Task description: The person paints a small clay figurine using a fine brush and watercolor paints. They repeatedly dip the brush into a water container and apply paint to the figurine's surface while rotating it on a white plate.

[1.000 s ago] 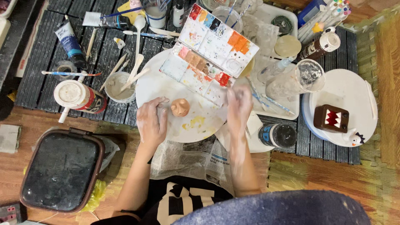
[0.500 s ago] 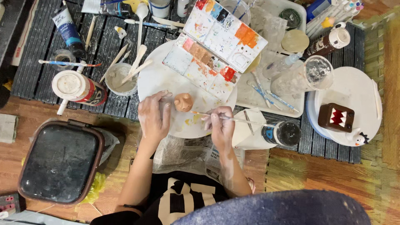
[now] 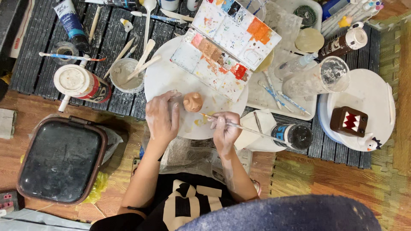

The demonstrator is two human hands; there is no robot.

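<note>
A small orange clay figure (image 3: pixel 193 102) sits on a round white board (image 3: pixel 171 81). My left hand (image 3: pixel 162 119) rests flat on the board just left of the figure, fingers spread, holding nothing. My right hand (image 3: pixel 225 130) grips a thin paintbrush (image 3: pixel 248 128); its tip lies on the board by a yellow smear, below and right of the figure. A paint palette (image 3: pixel 227 42) with several coloured wells lies tilted across the board's upper right.
A white cup (image 3: pixel 126 75) holds wooden tools at left beside a paint jar (image 3: pixel 81 83). A dark tray (image 3: pixel 62 160) lies lower left. A clear water jar (image 3: pixel 319 79), a dark jar (image 3: pixel 295 136) and a brown toothed figure (image 3: pixel 349 122) on a white plate (image 3: pixel 372 92) stand right.
My right hand took up the paintbrush and brought its tip down to the board near the clay figure. My left hand settled flat beside the figure.
</note>
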